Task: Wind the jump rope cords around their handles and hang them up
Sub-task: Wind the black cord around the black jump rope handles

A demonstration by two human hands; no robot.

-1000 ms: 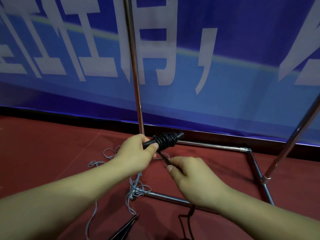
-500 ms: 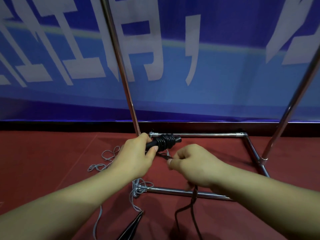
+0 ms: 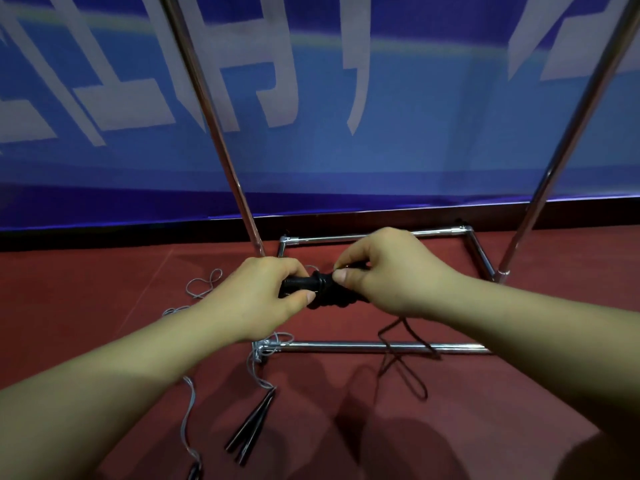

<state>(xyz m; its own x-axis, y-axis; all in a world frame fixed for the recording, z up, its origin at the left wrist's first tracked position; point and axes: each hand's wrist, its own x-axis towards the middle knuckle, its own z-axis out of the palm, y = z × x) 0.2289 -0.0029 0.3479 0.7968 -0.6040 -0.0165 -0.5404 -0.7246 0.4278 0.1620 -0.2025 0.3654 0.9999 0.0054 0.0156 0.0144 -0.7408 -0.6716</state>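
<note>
The left hand (image 3: 258,296) is curled round the bare left end of the black handles (image 3: 299,285), thumb lying along the near side and fingers wrapped over the top, holding them roughly level above the red floor (image 3: 86,299). The right hand (image 3: 388,271) meets it from the other side: its thumb and forefinger pinch the black cord (image 3: 327,292) where it is wound in a thick bundle of coils round the middle of the handles, and the rest of that hand covers the handles' right end, so how far the winding runs there cannot be told. From under the right hand the loose part of the black cord drops down, crosses the near bar of the metal rack (image 3: 363,347) and lies in a long loop on the floor just in front of it. The rack's base is a rectangle of chrome tubes on the floor beneath both hands, with two slanting uprights rising from it, one behind the left hand and one well off to the right. A second jump rope (image 3: 251,431) lies unwound on the floor: its dark handles rest side by side near the left forearm, and its grey cord trails in loose curls up past the rack's near left corner and out to the left. Behind the rack hangs a blue banner (image 3: 415,150) with large white characters.
</note>
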